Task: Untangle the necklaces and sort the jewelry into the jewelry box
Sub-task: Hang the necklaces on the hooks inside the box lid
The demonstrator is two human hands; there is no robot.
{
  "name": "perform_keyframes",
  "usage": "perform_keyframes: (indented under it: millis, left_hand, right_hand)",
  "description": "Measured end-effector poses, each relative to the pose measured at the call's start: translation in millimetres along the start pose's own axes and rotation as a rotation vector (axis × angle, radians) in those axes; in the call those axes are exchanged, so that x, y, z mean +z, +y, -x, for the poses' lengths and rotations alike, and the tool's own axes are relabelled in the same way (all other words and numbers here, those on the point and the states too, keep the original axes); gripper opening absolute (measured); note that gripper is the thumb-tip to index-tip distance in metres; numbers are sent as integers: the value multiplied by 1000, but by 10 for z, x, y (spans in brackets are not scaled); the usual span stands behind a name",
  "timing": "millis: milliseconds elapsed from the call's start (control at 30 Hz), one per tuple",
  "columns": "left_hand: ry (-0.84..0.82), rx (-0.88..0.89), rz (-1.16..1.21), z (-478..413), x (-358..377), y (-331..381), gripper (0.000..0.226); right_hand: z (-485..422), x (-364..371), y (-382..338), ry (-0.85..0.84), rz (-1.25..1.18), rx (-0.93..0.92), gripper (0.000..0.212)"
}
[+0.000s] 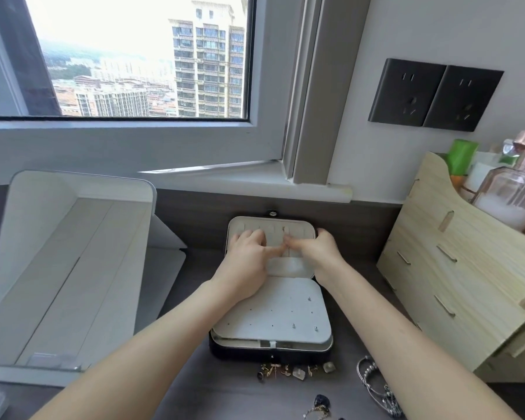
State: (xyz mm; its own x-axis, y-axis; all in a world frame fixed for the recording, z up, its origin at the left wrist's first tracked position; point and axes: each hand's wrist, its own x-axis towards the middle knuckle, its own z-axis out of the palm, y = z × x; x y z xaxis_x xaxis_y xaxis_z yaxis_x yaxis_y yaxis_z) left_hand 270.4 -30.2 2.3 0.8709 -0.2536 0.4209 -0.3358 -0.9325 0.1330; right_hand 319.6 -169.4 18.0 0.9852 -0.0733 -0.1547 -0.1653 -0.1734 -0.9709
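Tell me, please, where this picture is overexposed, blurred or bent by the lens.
Head view: the sky in the glass window is blown out white; the wide lens bows the grey window frame; the left hand and right hand over the open black cream-lined jewelry box are motion-blurred; the small loose jewelry pieces at the bottom look soft.

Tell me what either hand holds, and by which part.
Cannot be told. The left hand and right hand meet at the fingertips on the lid of the jewelry box; blur hides any item pinched there.
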Motion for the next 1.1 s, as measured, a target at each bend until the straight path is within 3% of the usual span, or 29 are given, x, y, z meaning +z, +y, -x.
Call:
perform_keyframes:
  millis: [33,167,433,600,667,800,933,1000,1100]
  left_hand:
    - [-9,-5,7,1,-6,6,64]
    - [0,16,39,5,-27,8,73]
    - [111,40,134,-33,38,-85,66]
    - [78,-2,109,-68,-56,-95,63]
    - [62,-7,116,-46,-103,-73,62]
    - [109,11,122,56,-210,-73,52]
    - [163,-16,132,294,-462,-30,36]
    - [114,-44,164,478,-620,24,28]
    - [-26,-73,243,848,-853,164,17]
  right_hand:
    - [11,-11,-12,-16,-58,20,67]
    - [-13,-35,-20,-55,-143,64,93]
    - [-73,17,-26,-76,-274,45,102]
    - [-116,6,-30,-47,-358,-7,73]
    - [-94,-23,-29,-57,-293,-35,52]
    - [-9,-162,-61,27,1,-146,63]
    - [336,-390,-161,159,269,-364,41]
    - [594,-472,-183,102,360,-437,27]
    - [1064,-566,-133,-120,494,-474,14]
